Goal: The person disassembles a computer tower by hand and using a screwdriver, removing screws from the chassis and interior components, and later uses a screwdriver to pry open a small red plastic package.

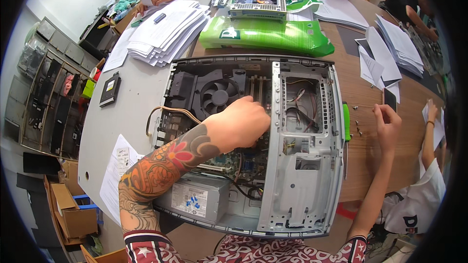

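An opened desktop computer case (302, 190) lies flat in front of me. Inside it are a black cooling fan (218, 95), a motherboard and a power supply (199, 198) with a white label. My left hand (241, 122) reaches over the motherboard, just right of the fan, with its fingers curled down. Its fingertips and whatever they grip are hidden. My right hand (387, 121) is raised over the table right of the case, thumb and fingers pinched together. Anything between them is too small to make out. A green-handled screwdriver (346, 122) lies along the case's right side, near several loose screws (359, 127).
A black drive (110, 89) and a paper sheet (119, 170) lie left of the case. Beyond it are a green plastic bag (265, 36), a metal-framed unit (257, 6) and paper stacks (163, 31). A dark phone (390, 98) is by my right hand. Other people sit around the table.
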`<act>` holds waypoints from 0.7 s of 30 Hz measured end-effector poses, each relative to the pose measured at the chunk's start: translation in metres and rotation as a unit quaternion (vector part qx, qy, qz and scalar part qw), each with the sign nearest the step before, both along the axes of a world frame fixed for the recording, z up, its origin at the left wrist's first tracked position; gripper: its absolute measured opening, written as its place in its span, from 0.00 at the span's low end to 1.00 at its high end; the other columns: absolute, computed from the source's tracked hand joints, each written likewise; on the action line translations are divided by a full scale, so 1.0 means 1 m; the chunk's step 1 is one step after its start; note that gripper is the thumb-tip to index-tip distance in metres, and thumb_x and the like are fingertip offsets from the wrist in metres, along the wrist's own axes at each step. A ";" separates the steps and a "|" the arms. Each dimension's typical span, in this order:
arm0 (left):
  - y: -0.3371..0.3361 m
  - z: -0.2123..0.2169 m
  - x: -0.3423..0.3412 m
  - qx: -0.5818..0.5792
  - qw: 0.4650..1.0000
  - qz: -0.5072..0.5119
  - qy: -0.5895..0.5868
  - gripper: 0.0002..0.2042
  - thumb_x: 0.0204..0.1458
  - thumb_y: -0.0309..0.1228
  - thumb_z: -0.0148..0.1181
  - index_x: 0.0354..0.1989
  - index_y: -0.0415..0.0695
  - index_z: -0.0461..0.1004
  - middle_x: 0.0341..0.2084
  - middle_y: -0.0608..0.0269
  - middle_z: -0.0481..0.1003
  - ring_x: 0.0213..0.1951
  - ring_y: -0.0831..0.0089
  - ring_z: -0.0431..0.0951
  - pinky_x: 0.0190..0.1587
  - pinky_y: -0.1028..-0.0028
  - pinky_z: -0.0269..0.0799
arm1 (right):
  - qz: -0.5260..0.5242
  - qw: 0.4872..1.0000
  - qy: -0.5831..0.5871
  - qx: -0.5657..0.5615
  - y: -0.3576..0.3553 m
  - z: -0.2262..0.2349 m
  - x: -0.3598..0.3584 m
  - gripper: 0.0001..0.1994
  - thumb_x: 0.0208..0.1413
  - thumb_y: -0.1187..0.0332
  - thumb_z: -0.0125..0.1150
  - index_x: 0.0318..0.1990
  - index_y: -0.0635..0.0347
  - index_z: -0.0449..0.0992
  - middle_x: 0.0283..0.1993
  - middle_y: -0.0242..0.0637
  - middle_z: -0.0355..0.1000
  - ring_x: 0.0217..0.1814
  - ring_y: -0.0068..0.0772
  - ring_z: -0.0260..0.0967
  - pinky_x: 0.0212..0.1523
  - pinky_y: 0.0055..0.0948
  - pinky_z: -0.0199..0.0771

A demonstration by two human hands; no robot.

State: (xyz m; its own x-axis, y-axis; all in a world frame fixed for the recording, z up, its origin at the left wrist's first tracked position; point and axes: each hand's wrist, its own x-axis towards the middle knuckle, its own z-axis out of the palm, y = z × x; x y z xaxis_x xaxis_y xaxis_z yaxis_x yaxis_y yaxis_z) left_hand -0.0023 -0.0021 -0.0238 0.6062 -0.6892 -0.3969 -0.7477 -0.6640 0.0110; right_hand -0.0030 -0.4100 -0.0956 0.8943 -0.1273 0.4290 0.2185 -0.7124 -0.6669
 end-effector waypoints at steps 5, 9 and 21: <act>0.005 -0.002 0.001 -0.016 1.000 -0.026 0.000 0.12 0.37 0.35 0.71 0.31 0.44 0.81 0.32 0.64 0.79 0.44 0.64 0.76 0.50 0.67 0.67 | -0.001 1.000 -0.001 -0.005 0.003 0.005 -0.002 0.10 0.62 0.71 0.61 0.31 0.67 0.75 0.26 0.24 0.71 0.29 0.11 0.63 0.30 0.16 0.61; 0.002 0.001 -0.002 -0.029 0.999 -0.025 0.001 0.09 0.39 0.32 0.68 0.30 0.44 0.80 0.32 0.64 0.79 0.43 0.64 0.76 0.49 0.67 0.67 | 0.001 1.000 -0.013 0.005 0.002 0.002 -0.001 0.09 0.62 0.71 0.61 0.31 0.67 0.76 0.25 0.24 0.71 0.28 0.10 0.62 0.29 0.16 0.60; 0.001 0.009 -0.006 0.004 0.999 -0.035 0.008 0.08 0.37 0.29 0.65 0.28 0.43 0.80 0.36 0.61 0.78 0.45 0.63 0.75 0.50 0.67 0.66 | -0.001 1.000 -0.003 -0.002 0.007 0.009 -0.004 0.10 0.63 0.70 0.61 0.31 0.67 0.76 0.25 0.23 0.70 0.27 0.10 0.61 0.28 0.16 0.59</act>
State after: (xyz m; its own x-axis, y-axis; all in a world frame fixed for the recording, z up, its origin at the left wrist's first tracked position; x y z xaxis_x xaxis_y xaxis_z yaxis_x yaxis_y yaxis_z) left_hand -0.0080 -0.0009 -0.0148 0.5501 -0.7263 -0.4122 -0.7922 -0.6101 0.0178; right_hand -0.0069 -0.4030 -0.0862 0.8911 -0.1271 0.4356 0.2220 -0.7151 -0.6628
